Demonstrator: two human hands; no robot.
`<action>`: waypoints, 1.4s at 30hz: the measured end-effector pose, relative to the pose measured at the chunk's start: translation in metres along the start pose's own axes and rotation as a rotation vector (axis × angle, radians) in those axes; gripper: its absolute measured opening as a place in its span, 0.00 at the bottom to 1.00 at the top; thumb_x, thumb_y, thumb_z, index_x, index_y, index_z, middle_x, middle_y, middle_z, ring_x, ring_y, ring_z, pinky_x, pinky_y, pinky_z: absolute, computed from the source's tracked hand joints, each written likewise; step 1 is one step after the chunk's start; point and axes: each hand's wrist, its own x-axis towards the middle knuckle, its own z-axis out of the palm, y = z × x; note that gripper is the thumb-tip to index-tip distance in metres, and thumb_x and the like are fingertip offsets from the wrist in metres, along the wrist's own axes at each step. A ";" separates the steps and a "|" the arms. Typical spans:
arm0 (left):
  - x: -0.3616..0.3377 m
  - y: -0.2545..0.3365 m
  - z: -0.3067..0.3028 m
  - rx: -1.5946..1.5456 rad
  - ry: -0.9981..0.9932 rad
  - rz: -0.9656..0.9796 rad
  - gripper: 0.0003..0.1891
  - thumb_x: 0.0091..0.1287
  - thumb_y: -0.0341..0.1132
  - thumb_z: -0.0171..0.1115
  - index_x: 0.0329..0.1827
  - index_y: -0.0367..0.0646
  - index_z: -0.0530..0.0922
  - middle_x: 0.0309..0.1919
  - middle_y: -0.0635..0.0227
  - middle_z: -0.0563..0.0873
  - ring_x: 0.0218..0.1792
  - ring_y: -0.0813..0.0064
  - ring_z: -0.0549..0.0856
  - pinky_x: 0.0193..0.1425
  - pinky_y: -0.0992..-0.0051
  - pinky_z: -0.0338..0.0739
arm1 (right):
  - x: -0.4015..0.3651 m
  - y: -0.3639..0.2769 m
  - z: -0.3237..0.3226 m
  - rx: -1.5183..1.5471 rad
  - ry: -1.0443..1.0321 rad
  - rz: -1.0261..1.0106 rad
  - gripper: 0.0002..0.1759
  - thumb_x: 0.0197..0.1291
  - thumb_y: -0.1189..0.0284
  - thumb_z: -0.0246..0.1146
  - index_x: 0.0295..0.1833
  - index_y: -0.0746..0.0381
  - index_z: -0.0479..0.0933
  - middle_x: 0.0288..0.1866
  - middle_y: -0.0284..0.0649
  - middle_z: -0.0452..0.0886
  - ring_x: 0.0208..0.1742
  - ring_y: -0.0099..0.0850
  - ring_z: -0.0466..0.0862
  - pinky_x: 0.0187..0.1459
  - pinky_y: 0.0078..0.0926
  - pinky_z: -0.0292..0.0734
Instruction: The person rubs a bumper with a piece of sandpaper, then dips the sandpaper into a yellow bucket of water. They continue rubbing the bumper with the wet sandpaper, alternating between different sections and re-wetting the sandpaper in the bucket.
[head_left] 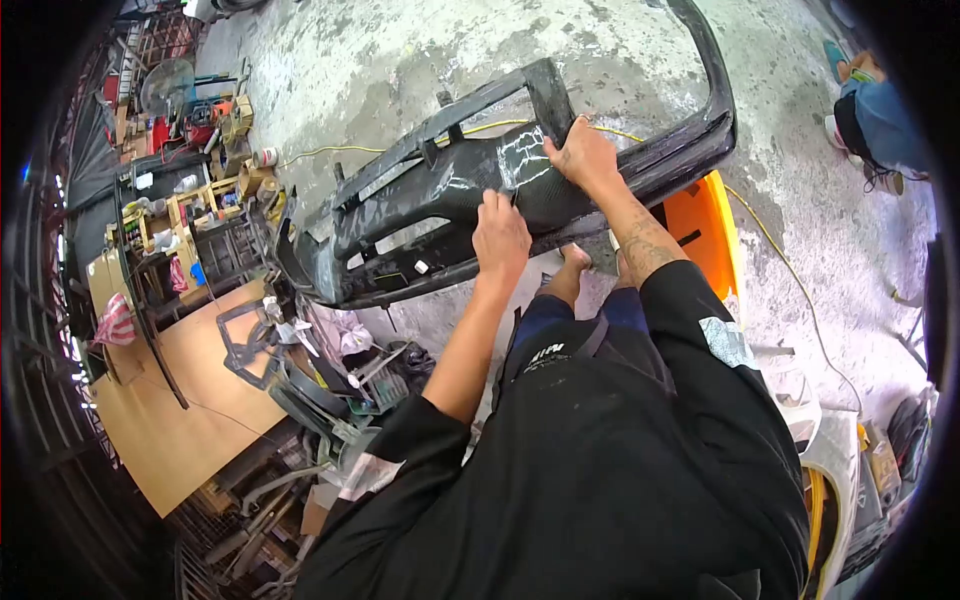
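Observation:
A large black car bumper (pixel 470 185) stretches across the view in front of my body, with a woven carbon-like surface and patches of white marks (pixel 525 155). My right hand (pixel 587 158) grips the bumper beside an upright strut, its thumb lying near the white marks. Lower and to the left, my left hand (pixel 502 238) is closed with its fingertips at the bumper's surface. A small dark tip shows by those fingers, but what they pinch is mostly hidden. A small white piece (pixel 421 267) sits on the bumper's lower part.
An orange container (pixel 702 235) stands right of my legs. A yellow cable (pixel 780 255) runs over the stained concrete floor (pixel 400 60). Another person's legs (pixel 890 120) are at the right. A wooden board (pixel 190 390), a cluttered shelf (pixel 190 215) and metal parts fill the left.

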 end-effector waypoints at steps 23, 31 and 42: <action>0.036 -0.032 0.002 -0.004 -0.015 0.084 0.07 0.73 0.29 0.61 0.37 0.35 0.76 0.42 0.48 0.79 0.41 0.41 0.84 0.44 0.50 0.81 | -0.003 0.003 0.004 0.016 0.019 -0.053 0.47 0.66 0.41 0.65 0.63 0.79 0.70 0.43 0.64 0.88 0.46 0.59 0.90 0.48 0.52 0.86; 0.030 -0.022 -0.005 -0.015 -0.099 0.130 0.05 0.71 0.28 0.61 0.43 0.34 0.77 0.42 0.48 0.78 0.42 0.39 0.82 0.44 0.48 0.79 | -0.001 0.007 0.007 0.033 0.058 -0.071 0.43 0.66 0.46 0.66 0.62 0.79 0.70 0.41 0.60 0.90 0.45 0.55 0.92 0.49 0.50 0.87; 0.006 -0.013 -0.012 -0.046 -0.033 0.176 0.06 0.73 0.29 0.61 0.40 0.34 0.76 0.41 0.48 0.78 0.42 0.39 0.82 0.43 0.49 0.78 | -0.004 0.008 0.013 0.066 0.054 -0.063 0.45 0.65 0.46 0.66 0.65 0.80 0.69 0.44 0.61 0.90 0.48 0.55 0.92 0.54 0.50 0.86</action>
